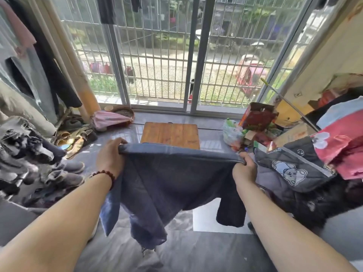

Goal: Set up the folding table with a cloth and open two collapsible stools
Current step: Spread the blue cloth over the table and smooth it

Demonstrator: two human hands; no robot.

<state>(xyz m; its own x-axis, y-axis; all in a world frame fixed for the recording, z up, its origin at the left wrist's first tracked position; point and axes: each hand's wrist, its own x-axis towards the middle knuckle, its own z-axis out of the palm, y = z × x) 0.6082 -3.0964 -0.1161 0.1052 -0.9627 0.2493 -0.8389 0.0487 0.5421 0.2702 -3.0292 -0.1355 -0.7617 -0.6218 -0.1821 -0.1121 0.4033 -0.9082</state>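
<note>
The person stands facing the barred sliding window (pixel 157 55) with both bare arms stretched forward, holding a dark blue cloth (pixel 176 183) up in the air between them. The left hand (pixel 111 157) grips one end of the cloth's top edge, its fingers (pixel 117 143) curled over the hem, and there is a beaded bracelet (pixel 105 173) round that wrist. The right hand (pixel 243 170) pinches the other end, its fingers closed tight on the fabric. The top edge runs taut from hand to hand, and the rest hangs in loose, uneven folds above the grey tiled floor (pixel 206 252). Just beyond the cloth stands the small wooden table (pixel 170 134), low on the floor, the near edge of its slatted top hidden behind the cloth. Clothes (pixel 39 65) hang along the left, with shoes (pixel 72 167) below them. On the right lie a heap of quilts (pixel 294 169), a plastic bag (pixel 231 134) and a red box (pixel 257 116).
</note>
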